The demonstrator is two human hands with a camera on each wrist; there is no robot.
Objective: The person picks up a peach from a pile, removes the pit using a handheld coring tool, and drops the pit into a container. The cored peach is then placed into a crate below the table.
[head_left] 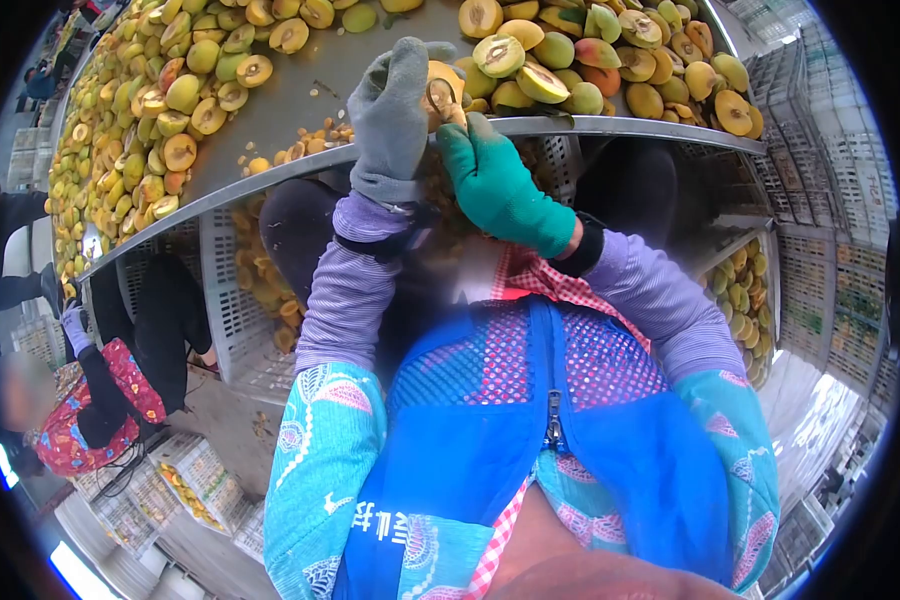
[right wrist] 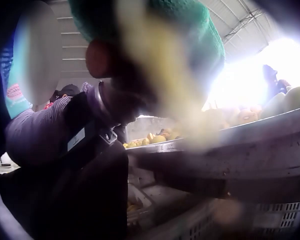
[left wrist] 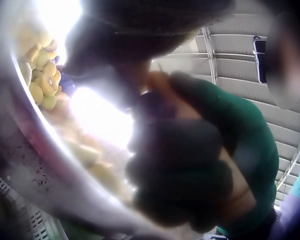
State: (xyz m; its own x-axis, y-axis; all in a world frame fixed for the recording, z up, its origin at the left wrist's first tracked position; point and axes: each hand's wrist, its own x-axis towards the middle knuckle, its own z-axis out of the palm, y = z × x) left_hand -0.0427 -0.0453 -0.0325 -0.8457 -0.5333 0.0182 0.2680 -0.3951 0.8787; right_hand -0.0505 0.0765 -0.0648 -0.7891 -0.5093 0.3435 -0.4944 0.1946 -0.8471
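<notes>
My left hand [head_left: 385,125], in a grey glove, holds a halved yellow fruit [head_left: 446,72] just above the near edge of the metal table [head_left: 315,85]. My right hand [head_left: 510,190], in a green glove, grips a pitting tool by its wooden handle [left wrist: 240,197]. The tool's thin curved loop [head_left: 433,88] is at the cut face of the fruit, where the brown pit hollow shows. In the left wrist view the green-gloved fingers [left wrist: 180,165] are dark and blurred around the handle. Glove and glare hide most of the fruit in both wrist views.
Cut fruit halves [head_left: 545,85] lie heaped at the right of the table, more fruit [head_left: 180,95] at the left. Small pits [head_left: 315,140] lie along the near rim. Below stand plastic crates [head_left: 220,300] with fruit. Another person [head_left: 100,400] sits at the left.
</notes>
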